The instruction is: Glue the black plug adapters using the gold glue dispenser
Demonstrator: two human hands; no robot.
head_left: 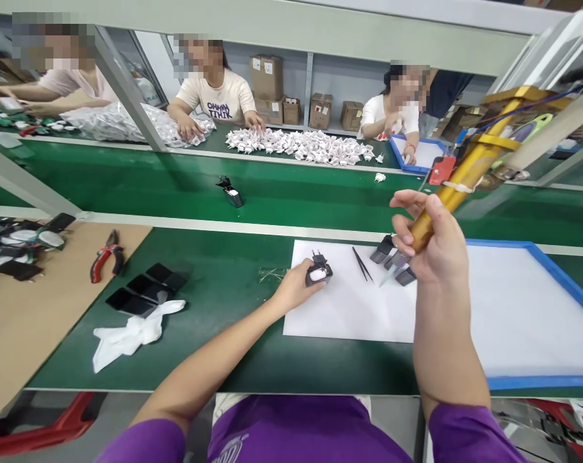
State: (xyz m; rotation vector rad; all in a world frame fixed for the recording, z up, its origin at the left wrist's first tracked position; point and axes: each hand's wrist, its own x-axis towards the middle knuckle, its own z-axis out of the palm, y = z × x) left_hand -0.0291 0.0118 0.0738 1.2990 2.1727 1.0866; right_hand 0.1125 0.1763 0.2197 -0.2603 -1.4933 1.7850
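Near the left end of the white sheet (349,315), my left hand (298,286) holds a small black plug device (319,272) with a white inside and two prongs facing away from me. My right hand (433,238) is raised, its fingers around the lower end of a yellow cylindrical tool (469,167); a clear pointed nozzle (390,275) shows below it. Black tweezers (362,263) lie on the sheet between my hands. Several dark housings (382,249) stand behind the nozzle, partly hidden by my right hand.
Black covers (149,289), a white cloth (132,331) and red-handled pliers (107,256) are at left. A blue-edged tray (537,308) lies at right. Beyond the green belt (175,186), which carries a black device (232,195), people work beside piled white parts (310,146).
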